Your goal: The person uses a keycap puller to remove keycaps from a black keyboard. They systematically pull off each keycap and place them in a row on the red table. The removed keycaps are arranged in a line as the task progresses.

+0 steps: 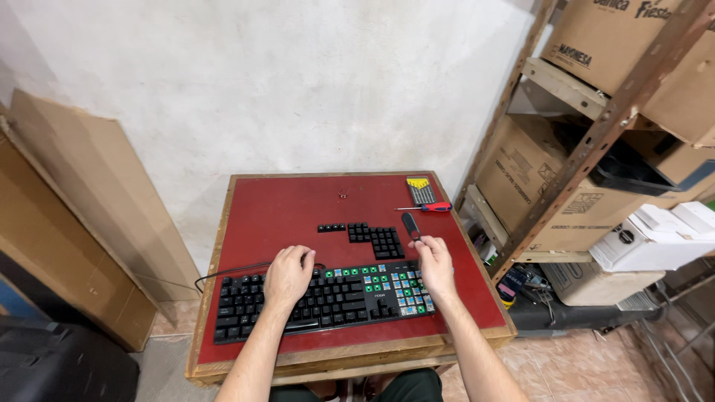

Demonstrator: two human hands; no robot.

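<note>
Red-topped wooden table (283, 201) against a white wall. Black keyboard (328, 298) lies along its near edge, right-end caps stripped. Left hand (289, 274) rests curled on its back rim; right hand (434, 266) pinches a dark keycap puller (410, 225). Removed keycaps (376, 238) sit mid-table: light, stiff, best gripped by their sides.

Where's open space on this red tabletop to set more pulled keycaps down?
The widest bare patch is the table's far-left red area, between its wooden rim, the removed keycaps and the keyboard. A narrower strip lies behind the keycaps. The far-right corner is crowded with the screwdriver, bit set and right hand.
</note>
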